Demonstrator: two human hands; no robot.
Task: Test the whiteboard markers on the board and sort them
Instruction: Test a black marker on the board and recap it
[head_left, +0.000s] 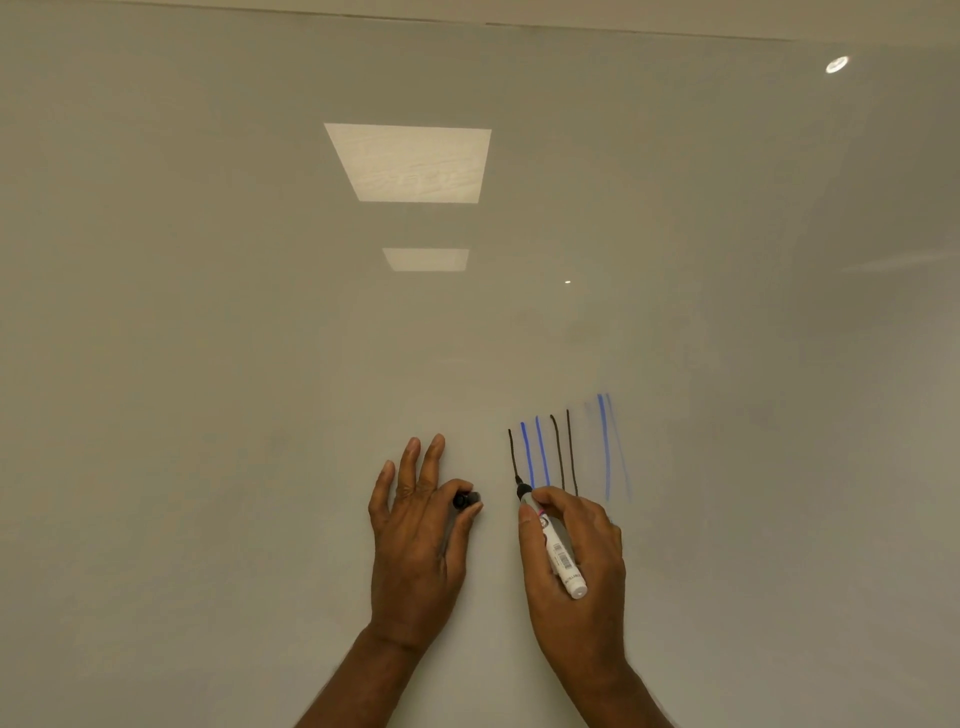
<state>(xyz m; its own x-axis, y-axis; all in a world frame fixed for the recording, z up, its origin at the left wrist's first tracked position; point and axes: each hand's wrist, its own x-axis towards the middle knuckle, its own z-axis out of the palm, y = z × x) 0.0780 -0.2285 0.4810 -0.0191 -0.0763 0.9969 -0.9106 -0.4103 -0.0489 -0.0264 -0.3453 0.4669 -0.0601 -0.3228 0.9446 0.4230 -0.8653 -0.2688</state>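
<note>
A glossy whiteboard (260, 364) fills the view. My right hand (582, 561) grips a white-barrelled black marker (558, 556), its tip touching the board at the bottom end of the leftmost black line (513, 457). My left hand (415, 540) pinches the marker's black cap (466, 500) between thumb and forefinger, with the other fingers spread against the board. To the right of the fresh line run several vertical strokes: two blue lines (535, 452), two black lines (566, 452), then a blue line (605, 447) with faint pale blue strokes beside it.
Reflections of two ceiling light panels (410, 163) and a round spotlight (836, 64) show on the board. The board's top edge (623, 26) runs along the top of the view.
</note>
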